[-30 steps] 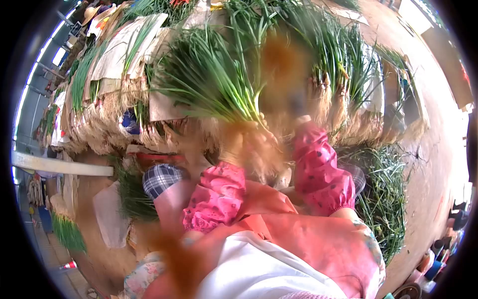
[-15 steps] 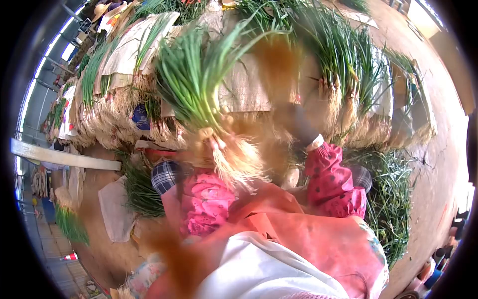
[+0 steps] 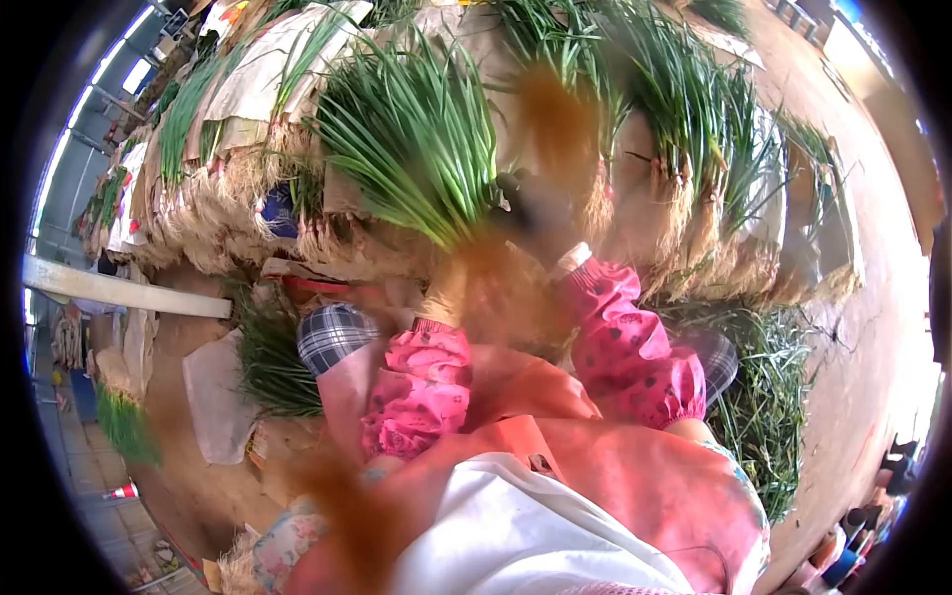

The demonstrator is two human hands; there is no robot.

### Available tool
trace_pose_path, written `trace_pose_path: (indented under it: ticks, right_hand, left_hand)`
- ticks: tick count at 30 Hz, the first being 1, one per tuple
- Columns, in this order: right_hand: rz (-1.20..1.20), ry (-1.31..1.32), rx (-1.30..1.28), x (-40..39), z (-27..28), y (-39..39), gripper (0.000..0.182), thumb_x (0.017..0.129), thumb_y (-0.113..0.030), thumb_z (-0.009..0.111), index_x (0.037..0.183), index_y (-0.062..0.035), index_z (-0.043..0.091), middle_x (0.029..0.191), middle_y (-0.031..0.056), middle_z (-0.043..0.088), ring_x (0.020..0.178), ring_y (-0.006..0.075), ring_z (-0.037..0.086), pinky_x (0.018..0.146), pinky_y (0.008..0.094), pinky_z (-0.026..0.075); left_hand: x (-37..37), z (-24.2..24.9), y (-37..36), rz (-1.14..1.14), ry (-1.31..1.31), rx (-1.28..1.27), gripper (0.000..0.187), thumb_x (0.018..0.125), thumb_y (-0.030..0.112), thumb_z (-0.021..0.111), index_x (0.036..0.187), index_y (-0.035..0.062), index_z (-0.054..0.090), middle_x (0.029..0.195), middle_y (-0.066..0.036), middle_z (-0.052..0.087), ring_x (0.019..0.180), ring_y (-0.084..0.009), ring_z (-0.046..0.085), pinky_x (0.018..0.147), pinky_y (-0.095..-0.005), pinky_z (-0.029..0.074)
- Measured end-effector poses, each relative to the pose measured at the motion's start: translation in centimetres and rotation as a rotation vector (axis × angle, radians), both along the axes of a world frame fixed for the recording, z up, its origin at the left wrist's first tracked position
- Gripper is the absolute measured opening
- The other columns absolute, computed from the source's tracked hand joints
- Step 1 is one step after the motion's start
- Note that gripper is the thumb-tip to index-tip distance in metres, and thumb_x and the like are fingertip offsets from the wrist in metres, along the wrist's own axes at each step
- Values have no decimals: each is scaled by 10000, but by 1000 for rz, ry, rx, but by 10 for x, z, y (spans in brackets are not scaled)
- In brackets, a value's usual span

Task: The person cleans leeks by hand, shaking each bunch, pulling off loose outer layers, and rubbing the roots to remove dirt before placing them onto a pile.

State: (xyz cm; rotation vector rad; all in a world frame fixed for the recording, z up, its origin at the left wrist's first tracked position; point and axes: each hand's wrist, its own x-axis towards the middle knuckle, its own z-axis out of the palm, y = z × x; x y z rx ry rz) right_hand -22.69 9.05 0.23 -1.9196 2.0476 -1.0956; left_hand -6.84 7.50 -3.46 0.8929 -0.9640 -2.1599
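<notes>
Since half a second ago the bunch [image 3: 416, 139] has swung back upright, tops fanned away from the person. Left hand [image 3: 451, 283] grips its root end; right hand [image 3: 531, 213], just beside, is blurred—grip unclear. Handling continues; bunch not yet set down.

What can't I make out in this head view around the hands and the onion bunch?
- Left hand: smeared by an orange blur, so its grip cannot be told.
- Right hand: blurred and dark, so the fingers are unclear.
- Bunch of green onions: its root end is lost in the same blur.
- Stacked bundles behind: the far ones are warped near the lens edge.
</notes>
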Motion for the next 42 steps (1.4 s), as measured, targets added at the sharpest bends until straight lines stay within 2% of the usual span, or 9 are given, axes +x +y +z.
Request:
trace_pose_path:
  ticks: [9,14,17,21,23,29,32,33,42]
  right_hand:
    - [-126,80,-179,11,-26,7,163,737,-187,602,844,-67,576,708,128,559,630,293,575,514,406,444]
    - [180,-1395,-58,26,32,47,278,843,-120,552,1082,22,537,894,64,582,813,144,556,730,262,457]
    - [54,-1131,-207,-33,29,80,302,828,-139,562,1083,16,517,899,73,586,761,147,554,684,289,469]
    - [523,496,553,-81,-102,145,262,890,-243,426,1008,-62,573,757,143,625,698,235,631,647,372,518]
    - [615,216,841,-88,-98,151,215,807,-192,508,966,-78,597,885,122,612,762,249,603,682,373,481]
    - [-142,321,137,-85,28,-34,259,795,-245,513,900,-29,610,708,153,638,626,283,632,542,460,480]
    - [-220,1229,375,-121,-57,-106,215,740,-226,547,626,-45,559,490,112,534,428,308,543,300,465,335]
    - [-321,552,102,-124,-45,-94,196,758,-235,530,686,-57,573,480,88,528,403,269,520,286,449,313]
    - [-75,-46,-27,-39,-39,8,206,792,-269,595,770,-64,593,684,144,562,596,326,571,561,407,451]
  left_hand:
    - [-15,-26,-6,85,26,137,104,771,80,570,808,-15,594,637,-123,611,450,-224,566,402,-296,472]
    - [-18,-36,-18,99,-113,39,168,782,121,559,882,-14,556,712,-102,586,541,-174,566,494,-262,497]
    - [6,23,-31,100,-34,77,221,741,75,573,932,-32,543,804,-110,590,651,-187,589,625,-266,527]
    - [50,79,-102,20,384,16,283,753,84,557,1013,-5,490,952,-144,562,800,-237,565,683,-342,526]
    - [52,84,-129,-77,554,-114,331,785,94,544,1089,-19,478,1022,-141,562,813,-192,539,722,-294,487]
    - [-16,33,-88,87,264,-4,378,800,130,526,1140,-28,486,966,-95,595,734,-145,578,650,-264,522]
    - [-22,1,-69,-13,204,8,417,739,102,591,1135,10,498,966,-94,591,798,-192,595,639,-326,530]
    - [-16,-8,-70,-114,191,-43,444,733,105,597,1154,19,487,960,-97,590,821,-203,597,638,-344,534]
    - [-28,-60,-56,-12,256,95,305,740,106,573,1000,-55,572,739,-173,634,492,-203,586,451,-236,473]
